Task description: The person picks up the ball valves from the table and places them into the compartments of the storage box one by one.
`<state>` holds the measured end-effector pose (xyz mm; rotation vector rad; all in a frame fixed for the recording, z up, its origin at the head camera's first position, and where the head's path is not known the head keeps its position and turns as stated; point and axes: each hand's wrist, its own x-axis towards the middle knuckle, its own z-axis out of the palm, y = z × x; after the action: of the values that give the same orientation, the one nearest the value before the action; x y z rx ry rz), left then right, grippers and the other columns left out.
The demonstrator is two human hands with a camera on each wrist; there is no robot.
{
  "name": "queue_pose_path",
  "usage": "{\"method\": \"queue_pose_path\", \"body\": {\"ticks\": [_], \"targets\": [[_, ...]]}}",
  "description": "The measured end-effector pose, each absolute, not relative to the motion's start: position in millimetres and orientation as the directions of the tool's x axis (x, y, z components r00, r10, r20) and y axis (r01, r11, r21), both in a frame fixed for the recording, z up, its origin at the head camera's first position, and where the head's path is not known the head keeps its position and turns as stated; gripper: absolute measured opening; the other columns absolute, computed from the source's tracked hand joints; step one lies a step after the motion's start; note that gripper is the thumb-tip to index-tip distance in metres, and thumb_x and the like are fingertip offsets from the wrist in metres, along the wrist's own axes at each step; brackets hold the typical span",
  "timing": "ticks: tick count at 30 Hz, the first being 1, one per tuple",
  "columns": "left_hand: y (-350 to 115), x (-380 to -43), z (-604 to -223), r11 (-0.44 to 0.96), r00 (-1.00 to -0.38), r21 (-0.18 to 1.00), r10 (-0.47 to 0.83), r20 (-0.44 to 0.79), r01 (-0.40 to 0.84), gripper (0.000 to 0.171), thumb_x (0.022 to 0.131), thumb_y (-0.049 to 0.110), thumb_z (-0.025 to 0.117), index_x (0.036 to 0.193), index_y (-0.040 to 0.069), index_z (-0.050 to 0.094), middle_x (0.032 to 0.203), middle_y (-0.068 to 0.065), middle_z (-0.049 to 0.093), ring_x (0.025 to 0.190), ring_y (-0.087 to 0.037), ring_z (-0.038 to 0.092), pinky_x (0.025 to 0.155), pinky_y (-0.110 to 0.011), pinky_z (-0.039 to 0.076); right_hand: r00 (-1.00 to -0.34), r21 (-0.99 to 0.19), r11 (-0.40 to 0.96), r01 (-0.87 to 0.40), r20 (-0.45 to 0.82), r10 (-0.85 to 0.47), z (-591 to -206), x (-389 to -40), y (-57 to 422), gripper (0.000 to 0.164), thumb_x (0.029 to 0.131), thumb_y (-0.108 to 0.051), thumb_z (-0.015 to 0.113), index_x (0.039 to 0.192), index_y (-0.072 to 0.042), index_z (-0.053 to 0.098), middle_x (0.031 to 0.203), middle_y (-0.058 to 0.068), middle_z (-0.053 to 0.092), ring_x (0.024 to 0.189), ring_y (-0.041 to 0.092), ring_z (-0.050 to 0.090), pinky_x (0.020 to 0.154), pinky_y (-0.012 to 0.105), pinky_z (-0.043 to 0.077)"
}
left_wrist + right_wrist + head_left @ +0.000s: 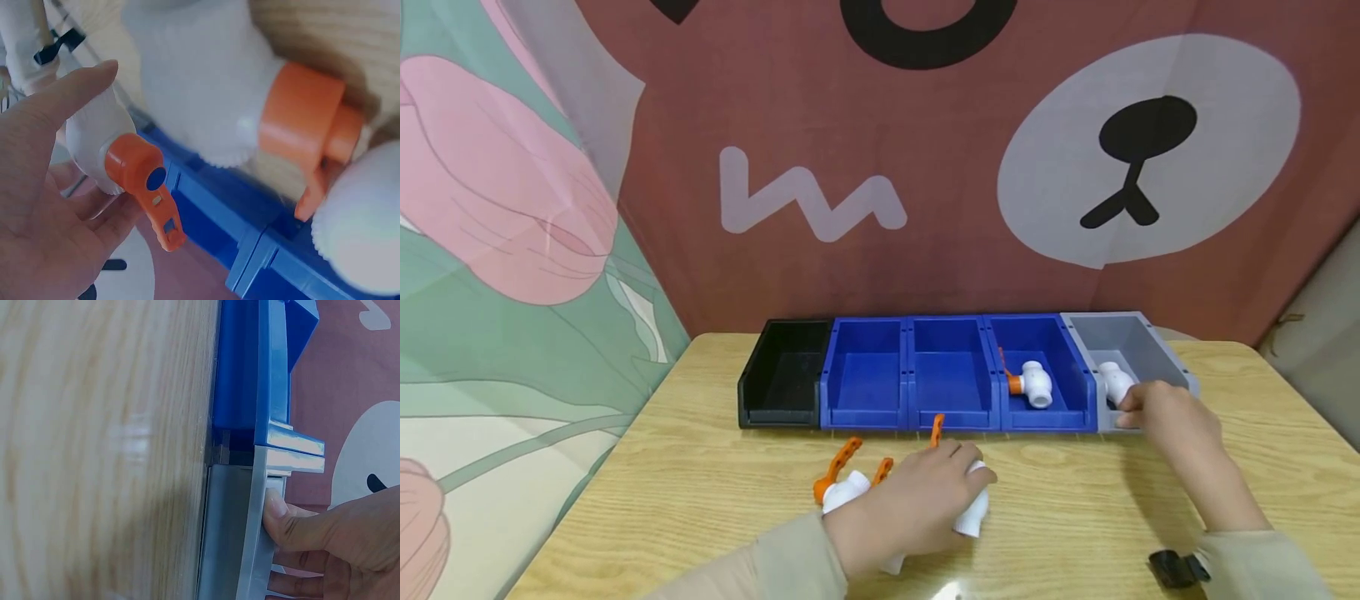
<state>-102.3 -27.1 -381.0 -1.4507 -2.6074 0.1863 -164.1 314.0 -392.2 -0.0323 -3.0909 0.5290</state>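
Left hand: thumb and fingers curled round white valve, over the table. Second valve: inside the grey bin. Right hand: thumb at bin's front lip; whether fingers grip cannot be determined.

In the head view's lower centre, the left hand hides part of the gripped valve and most of an orange-handled valve; at right, the right hand partly covers the binned valve, any contact unclear. In the left wrist view, the top edge crops a blurred large valve. In the right wrist view, the bottom edge cuts the grey bin
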Motion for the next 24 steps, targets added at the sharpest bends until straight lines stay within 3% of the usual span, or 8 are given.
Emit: {"method": "queue_pose_path", "body": {"ticks": [4,9,24], "targets": [[-28,-109,-374,0.535,-0.520,-0.182,0.845,0.125,0.825,0.067,0.076,0.048,0.083,0.129,0.015,0.059,0.123,-0.001,0.056,0.109,-0.015,0.054,0.088,-0.022,0.050,-1.000,-0.333,0.942,0.026,-0.002,0.027,-392,-165,314,0.015,0.086,-0.015,0.076,0.093,-0.002,0.072,0.095,0.025,0.067,0.078,0.039,0.060,0.056,0.050,0.047],[-27,-118,-364,0.577,-0.562,-0.148,0.816,0.136,0.803,0.067,0.075,0.042,0.086,0.128,0.013,0.057,0.122,0.000,0.057,0.110,-0.015,0.055,0.089,-0.023,0.050,-0.999,-0.336,0.941,0.032,-0.015,0.029,-391,-166,315,0.017,0.086,-0.016,0.076,0.095,-0.002,0.072,0.098,0.027,0.067,0.082,0.042,0.061,0.056,0.051,0.047],[-24,-146,-353,0.594,-0.584,-0.049,0.800,0.136,0.803,0.058,0.084,0.022,0.082,0.134,0.013,0.053,0.130,-0.003,0.050,0.118,-0.017,0.052,0.084,-0.023,0.053,-1.000,-0.342,0.939,0.027,-0.015,0.024,-391,-165,315,0.016,0.086,-0.016,0.076,0.094,-0.002,0.072,0.098,0.026,0.066,0.081,0.041,0.061,0.056,0.050,0.047]]}}
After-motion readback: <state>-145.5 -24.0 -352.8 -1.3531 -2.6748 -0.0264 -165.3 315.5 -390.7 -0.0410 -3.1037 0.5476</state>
